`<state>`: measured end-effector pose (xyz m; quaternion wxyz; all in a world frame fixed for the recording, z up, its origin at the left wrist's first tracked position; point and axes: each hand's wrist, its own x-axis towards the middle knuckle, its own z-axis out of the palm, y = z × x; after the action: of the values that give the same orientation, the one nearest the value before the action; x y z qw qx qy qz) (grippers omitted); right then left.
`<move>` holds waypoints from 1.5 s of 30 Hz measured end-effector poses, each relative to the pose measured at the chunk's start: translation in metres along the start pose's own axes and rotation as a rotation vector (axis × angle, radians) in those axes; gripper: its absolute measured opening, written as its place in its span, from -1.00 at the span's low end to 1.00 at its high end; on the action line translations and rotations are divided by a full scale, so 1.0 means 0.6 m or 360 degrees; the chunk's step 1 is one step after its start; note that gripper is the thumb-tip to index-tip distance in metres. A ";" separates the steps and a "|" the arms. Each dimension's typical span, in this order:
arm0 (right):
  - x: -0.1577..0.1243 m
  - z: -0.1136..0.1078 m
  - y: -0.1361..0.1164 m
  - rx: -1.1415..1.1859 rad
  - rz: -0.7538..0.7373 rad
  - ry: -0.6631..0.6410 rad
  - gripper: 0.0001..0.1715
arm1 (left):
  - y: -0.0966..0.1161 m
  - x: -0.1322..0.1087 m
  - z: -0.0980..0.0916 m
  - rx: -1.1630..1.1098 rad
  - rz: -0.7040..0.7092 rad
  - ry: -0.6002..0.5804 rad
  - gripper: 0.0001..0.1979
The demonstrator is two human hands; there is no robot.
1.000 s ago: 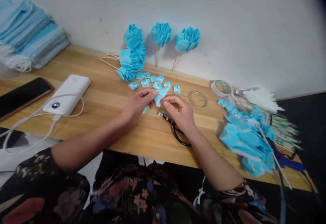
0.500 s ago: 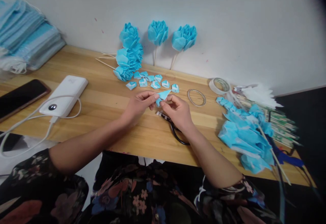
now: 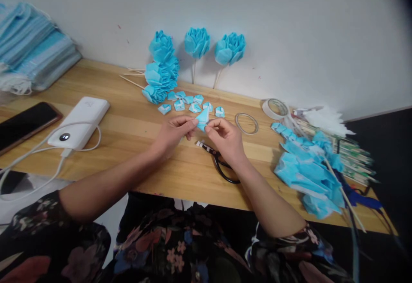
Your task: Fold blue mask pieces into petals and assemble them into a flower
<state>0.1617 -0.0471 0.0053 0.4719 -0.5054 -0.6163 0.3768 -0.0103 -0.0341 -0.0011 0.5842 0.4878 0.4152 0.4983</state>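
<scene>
Between my fingertips is a small blue folded petal (image 3: pixel 203 119), its narrow point up and to the right. My left hand (image 3: pixel 175 133) pinches its left edge, thumb on top. At its lower right corner, my right hand (image 3: pixel 225 139) pinches it with thumb and index finger. Just beyond lie several folded blue pieces with white creases (image 3: pixel 195 107) on the table. Black-handled scissors (image 3: pixel 222 169) lie under and beside my right hand, which partly hides them. A thin ring (image 3: pixel 246 123) rests to the right of the hands.
Blue flowers on sticks (image 3: pixel 197 43) lean on the wall; more lie stacked (image 3: pixel 161 75). Left are face masks (image 3: pixel 35 47), a phone (image 3: pixel 27 124) and a cabled power bank (image 3: pixel 80 122). Right are a tape roll (image 3: pixel 275 108), crumpled blue fabric (image 3: pixel 305 173) and a blue glue gun (image 3: pixel 362 200).
The blue petal has turned so its point stands more upright. My right fingers have moved down to its lower corner, and more of the scissors shows.
</scene>
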 end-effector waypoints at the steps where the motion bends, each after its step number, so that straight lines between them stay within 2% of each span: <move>1: 0.000 -0.001 -0.001 -0.0002 -0.0005 0.0004 -0.87 | 0.000 0.000 0.000 0.0000 0.0003 -0.0005 -0.71; 10: 0.001 -0.005 -0.004 0.0003 -0.0018 0.0045 -0.89 | -0.004 0.001 0.000 0.0062 -0.0036 -0.0047 -0.70; 13: 0.002 -0.004 0.000 0.0054 0.0042 0.0068 -0.86 | -0.004 0.001 0.000 0.0101 -0.0032 -0.0050 -0.69; 16: 0.005 -0.006 0.005 0.0293 0.0199 0.0049 -0.86 | -0.002 0.001 0.001 0.0108 -0.0019 -0.0039 -0.70; 19: 0.007 -0.010 0.009 0.0602 0.0402 -0.0036 -0.68 | 0.000 0.001 0.001 0.0107 -0.0020 -0.0011 -0.71; 22: 0.007 -0.013 0.009 0.0720 0.0457 -0.0141 -0.58 | 0.003 -0.001 0.003 0.0139 -0.0011 0.0021 -0.73; 25: 0.005 -0.013 0.004 0.0611 0.0376 -0.0182 -0.57 | 0.004 -0.003 0.004 0.0193 0.0006 0.0036 -0.74; 32: 0.003 -0.012 0.000 0.0256 0.0238 -0.0109 -0.74 | 0.006 -0.007 0.005 0.0269 0.0003 0.0024 -0.72; 36: 0.004 -0.013 0.002 0.0223 0.0146 -0.0066 -0.76 | 0.006 -0.006 0.002 0.0120 -0.0015 -0.0042 -0.66; 40: 0.003 -0.014 0.002 0.0219 0.0149 -0.0061 -0.76 | 0.000 0.001 -0.003 -0.0124 -0.0069 -0.0054 -0.64; 45: 0.001 -0.013 0.001 0.0188 0.0147 -0.0080 -0.75 | 0.001 0.003 -0.005 -0.0037 -0.0096 -0.0142 -0.64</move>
<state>0.1692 -0.0466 0.0072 0.4675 -0.4950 -0.5806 0.4465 -0.0128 -0.0320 -0.0010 0.6226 0.4899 0.3976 0.4629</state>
